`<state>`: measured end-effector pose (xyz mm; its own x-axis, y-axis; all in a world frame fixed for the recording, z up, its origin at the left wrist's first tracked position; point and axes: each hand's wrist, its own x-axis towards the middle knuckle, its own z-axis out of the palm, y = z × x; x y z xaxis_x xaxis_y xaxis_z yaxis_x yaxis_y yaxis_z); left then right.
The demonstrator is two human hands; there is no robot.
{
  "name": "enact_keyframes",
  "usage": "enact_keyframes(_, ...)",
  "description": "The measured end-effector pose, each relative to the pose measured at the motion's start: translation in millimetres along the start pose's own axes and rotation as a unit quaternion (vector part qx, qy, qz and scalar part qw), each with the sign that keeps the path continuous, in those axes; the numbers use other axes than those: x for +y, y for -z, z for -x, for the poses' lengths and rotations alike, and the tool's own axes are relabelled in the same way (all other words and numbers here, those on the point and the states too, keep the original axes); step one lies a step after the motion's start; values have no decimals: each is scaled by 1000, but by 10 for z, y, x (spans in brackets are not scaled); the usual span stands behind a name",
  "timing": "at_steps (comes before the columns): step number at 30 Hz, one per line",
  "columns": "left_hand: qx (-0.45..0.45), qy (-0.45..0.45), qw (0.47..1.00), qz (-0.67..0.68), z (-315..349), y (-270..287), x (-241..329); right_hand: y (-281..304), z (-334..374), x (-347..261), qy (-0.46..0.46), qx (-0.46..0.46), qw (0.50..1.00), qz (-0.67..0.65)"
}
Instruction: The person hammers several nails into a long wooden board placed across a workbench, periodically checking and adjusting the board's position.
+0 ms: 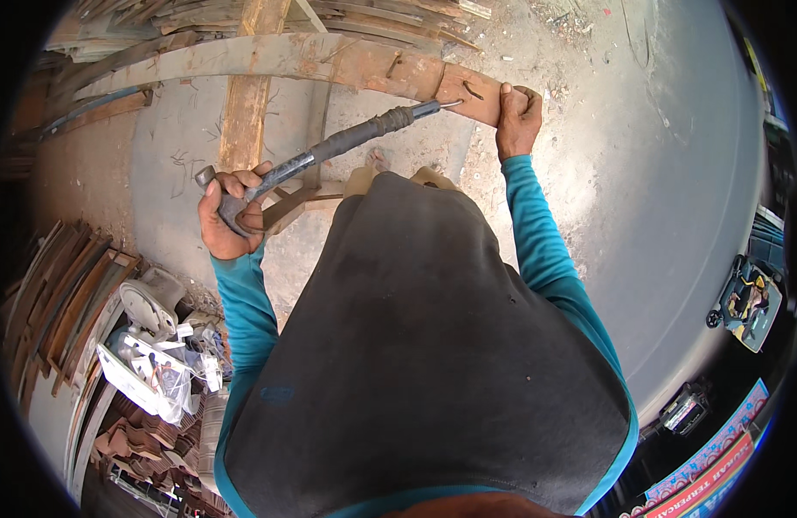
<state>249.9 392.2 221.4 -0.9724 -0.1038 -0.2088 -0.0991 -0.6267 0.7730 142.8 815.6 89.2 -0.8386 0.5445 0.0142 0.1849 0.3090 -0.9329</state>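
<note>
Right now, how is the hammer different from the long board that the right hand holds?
The hammer is dark metal with a wrapped grip, while the long board is pale to reddish-brown wood. The hammer is shorter and narrower than the long board. The left hand grips the hammer at its head end; the right hand holds the long board at one end. Both are elongated.

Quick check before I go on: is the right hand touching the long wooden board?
Touching: the head view shows the right hand at the right end of the long wooden board, a digit pressed over its face.
</note>
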Motion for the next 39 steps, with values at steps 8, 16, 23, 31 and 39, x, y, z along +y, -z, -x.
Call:
enact_keyframes(8, 48, -25, 998, -16, 221, -503, 48, 46, 6, -81, 15, -1, 1000, 16)
enact_keyframes(16, 8, 98, 979, 177, -493, 955, -756, 47, 36, -87, 25, -15, 999, 18)
enact_keyframes(23, 132, 45, 937, 319, -577, 621, -1046, 64, 99, -130, 25, -31, 999, 23)
enact_keyframes(31, -176, -39, 928, 325, -606, 29, -733, 171, -27, -127, 3, -62, 996, -68)
enact_keyframes(39, -143, -80, 975, 147, -45, -906, -178, -11, 116, -93, 13, -86, 996, -31)
